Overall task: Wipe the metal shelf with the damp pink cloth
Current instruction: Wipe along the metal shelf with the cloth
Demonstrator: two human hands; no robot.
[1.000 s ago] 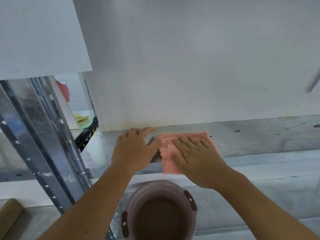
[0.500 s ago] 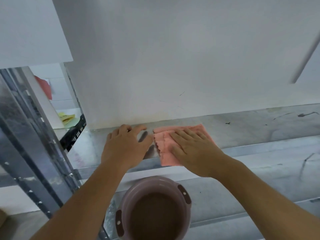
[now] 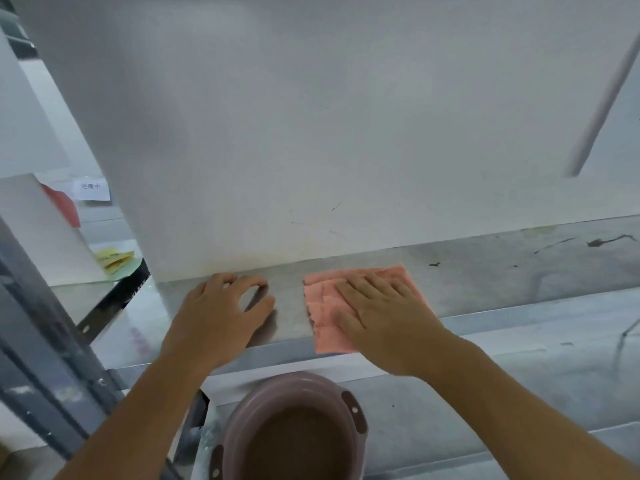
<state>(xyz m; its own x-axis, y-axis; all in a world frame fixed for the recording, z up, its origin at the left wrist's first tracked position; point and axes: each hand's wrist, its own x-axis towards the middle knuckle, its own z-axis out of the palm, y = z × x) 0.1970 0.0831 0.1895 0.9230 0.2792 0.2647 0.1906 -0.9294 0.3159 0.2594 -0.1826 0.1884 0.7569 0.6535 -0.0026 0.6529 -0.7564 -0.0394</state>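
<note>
Cloth [image 3: 360,299] has slid right, away from my left hand [image 3: 221,313]; right hand [image 3: 381,317] presses it flat, fingers spread, on the metal shelf [image 3: 502,271] front edge.

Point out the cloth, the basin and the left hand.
cloth [image 3: 320,306]: head view, bare left part beside the fingers.
basin [image 3: 294,381]: head view, far rim.
left hand [image 3: 221,313]: head view, back of the hand.

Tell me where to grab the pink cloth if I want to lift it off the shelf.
Pinch the pink cloth at its near left corner, coming from the front. That corner hangs over the shelf edge, clear of the right hand pressing it flat, so fingers can get under it.
</note>
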